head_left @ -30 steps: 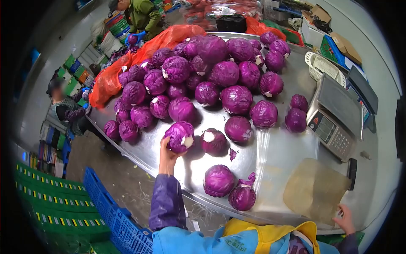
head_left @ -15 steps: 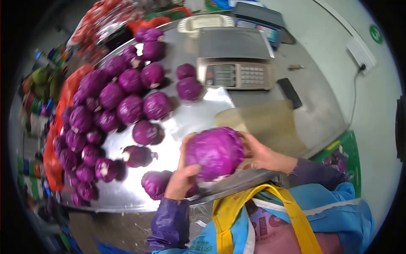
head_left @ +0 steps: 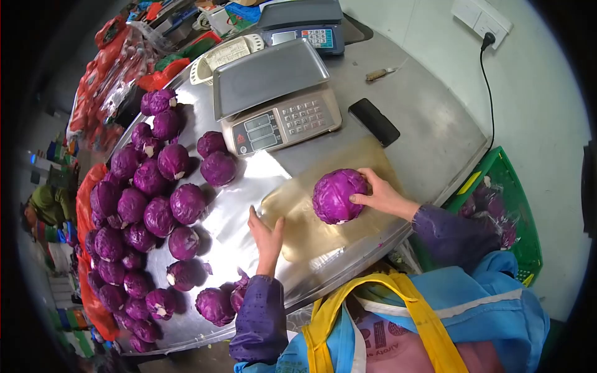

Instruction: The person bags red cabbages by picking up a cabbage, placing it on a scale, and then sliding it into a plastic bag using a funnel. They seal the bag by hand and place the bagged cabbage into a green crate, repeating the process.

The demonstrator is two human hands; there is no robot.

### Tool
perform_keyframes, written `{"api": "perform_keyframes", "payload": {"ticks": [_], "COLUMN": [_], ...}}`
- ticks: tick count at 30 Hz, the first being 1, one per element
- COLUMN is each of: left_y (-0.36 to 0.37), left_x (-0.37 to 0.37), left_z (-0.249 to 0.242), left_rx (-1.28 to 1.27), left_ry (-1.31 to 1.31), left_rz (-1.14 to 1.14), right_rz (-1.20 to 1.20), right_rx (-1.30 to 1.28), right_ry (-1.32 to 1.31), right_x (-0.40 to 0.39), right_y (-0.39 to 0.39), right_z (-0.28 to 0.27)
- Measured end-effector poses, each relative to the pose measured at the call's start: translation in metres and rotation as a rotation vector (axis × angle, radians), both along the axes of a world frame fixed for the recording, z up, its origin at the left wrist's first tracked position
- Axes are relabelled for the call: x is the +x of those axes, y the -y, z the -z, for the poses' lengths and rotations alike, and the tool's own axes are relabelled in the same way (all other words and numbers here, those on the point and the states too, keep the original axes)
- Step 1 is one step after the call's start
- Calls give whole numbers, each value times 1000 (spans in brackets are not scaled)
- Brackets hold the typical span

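A round purple cabbage (head_left: 339, 196) is at the tan translucent sheet (head_left: 298, 239) on the metal table. My right hand (head_left: 382, 196) grips it from its right side, thumb across the front. My left hand (head_left: 266, 241) is empty with fingers apart, at the sheet's left edge and away from that cabbage. Just below my left hand, near the table's front edge, lie a loose cabbage (head_left: 215, 306) and another one partly hidden by my left sleeve. A large heap of purple cabbages (head_left: 158, 216) covers the table's left side.
Behind the sheet stands a weighing scale (head_left: 280, 121), with a second scale (head_left: 311, 36) and a white basket (head_left: 227, 53) farther back. A black phone (head_left: 374, 122) and a small knife (head_left: 380, 74) lie at right. A green crate (head_left: 528, 239) holds wrapped cabbages beside the table.
The cabbage that both hands held has moved right onto the tan sheet. My left hand has let go and come away from it, while my right hand keeps hold. The view has turned.
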State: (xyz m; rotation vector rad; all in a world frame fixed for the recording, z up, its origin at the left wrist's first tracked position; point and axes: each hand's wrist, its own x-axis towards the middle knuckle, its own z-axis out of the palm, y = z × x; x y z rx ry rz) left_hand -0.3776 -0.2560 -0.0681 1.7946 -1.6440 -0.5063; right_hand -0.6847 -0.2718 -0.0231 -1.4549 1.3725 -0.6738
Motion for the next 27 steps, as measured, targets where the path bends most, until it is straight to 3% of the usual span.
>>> {"api": "perform_keyframes", "payload": {"ticks": [2, 5, 7, 9, 10, 11, 12, 13, 15, 16, 17, 18, 19, 21, 22, 23, 24, 25, 26, 27], "left_y": [-4, 1, 6, 14, 10, 7, 5, 4, 4, 5, 6, 7, 6, -3, -6, -9, -13, -14, -16, -18], "left_x": [8, 13, 26, 34, 33, 31, 28, 25, 22, 14, 7, -1, -10, -32, -54, -74, -87, -100, -106, -113], "left_z": [4, 1, 2, -1, -7, -14, -27, -34, -44, -55, -59, -56, -50, -32, -35, -38, -29, -33, -39, -44], "left_rx": [249, 439, 427, 680, 643, 648, 678, 698, 757, 795, 820, 820, 824, 812, 825, 840, 703, 566, 605, 595], "left_ry": [-189, -37, 20, 10, -18, -19, -352, -688, -734, -1003, -1276, -1280, -1352, -1426, -1363, -1302, -1120, -937, -1101, -1105], "left_rz": [-78, -52, -20, 89, 118, 117, 152, 184, 232, 327, 420, 412, 357, 343, 273, 201, 278, 345, 259, 243], "right_rz": [-69, 83, 151, 295, 294, 225, 155, 156, 183, 182, 130, 74, 71, 123, 116, 16, -84, -96, -8, 76], "right_rx": [42, -22, -129, -17, -15, 147, 309, 315, 402, 406, 423, 441, 450, 518, 521, 353, 185, 193, 113, 26], "right_ry": [-48, -97, -194, -625, -624, -605, -584, -586, 89, 88, 284, 481, 481, 981, 978, 698, 418, 416, 324, 234], "right_x": [-4, -23, -49, -68, -70, -73, -74, -78, -88, -88, -87, -85, -80, -61, -46, -27, -13, -4, 4, 9], "right_y": [-1, 1, 4, 4, 4, 3, 2, 2, 0, -1, -2, -3, -6, -10, -9, -10, -11, -11, -11, -10], "right_z": [1, -3, 2, 10, 10, 8, 6, 12, 29, 32, 35, 37, 36, 28, 21, 12, 6, 2, -1, -4]}}
